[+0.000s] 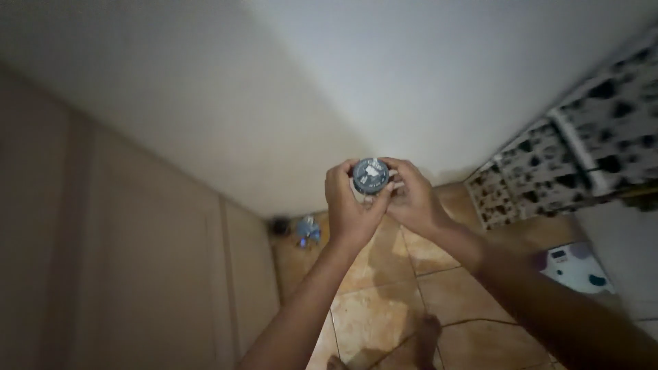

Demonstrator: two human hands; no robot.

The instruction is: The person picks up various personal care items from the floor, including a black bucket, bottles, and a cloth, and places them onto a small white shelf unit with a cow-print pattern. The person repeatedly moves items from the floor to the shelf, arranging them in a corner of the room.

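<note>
Both my hands are raised in front of a white wall, holding one small round dark grey object (371, 175) with a pale label on its face. My left hand (347, 209) grips it from the left side, fingers curled over its edge. My right hand (410, 199) grips it from the right and from behind. The object's back is hidden by my fingers.
Below lies a tan tiled floor (384, 301). A beige door or panel (123, 260) fills the left. A small blue item (308, 231) and a dark one (279, 225) lie in the floor corner. White patterned shelving (582, 151) stands right, with a white scale (576, 268) beneath. My foot (425, 336) shows below.
</note>
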